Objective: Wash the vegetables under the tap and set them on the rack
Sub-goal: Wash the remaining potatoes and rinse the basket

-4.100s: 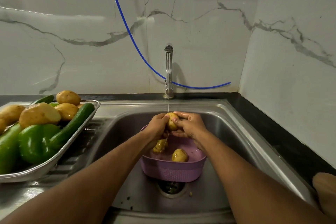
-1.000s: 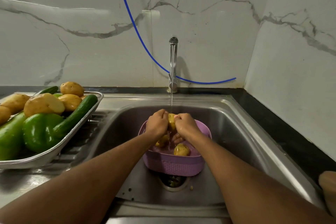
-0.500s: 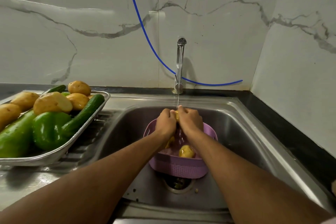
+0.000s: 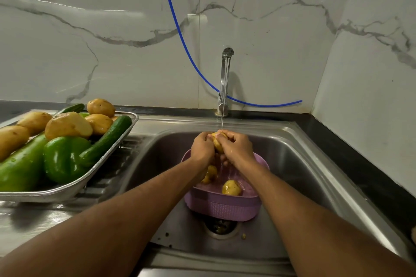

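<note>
A thin stream of water falls from the tap (image 4: 225,78) onto a small yellow potato (image 4: 218,141). My left hand (image 4: 202,148) and my right hand (image 4: 237,147) both grip that potato from either side, above a purple basket (image 4: 221,207) standing in the sink (image 4: 292,164). Two more potatoes lie in the basket, one (image 4: 231,187) in the open and one (image 4: 209,174) partly hidden under my left wrist. On the draining board at the left, a metal tray (image 4: 67,191) holds several potatoes (image 4: 67,126), a green pepper (image 4: 65,157) and cucumbers (image 4: 105,139).
A blue hose (image 4: 177,29) hangs down the marble wall and runs behind the tap to the right. The sink drain (image 4: 221,227) sits just in front of the basket. A black counter strip (image 4: 360,164) borders the sink on the right.
Both hands have stayed closed on the potato under the stream and risen slightly. More of the potato shows between them now. The view shifted a little.
</note>
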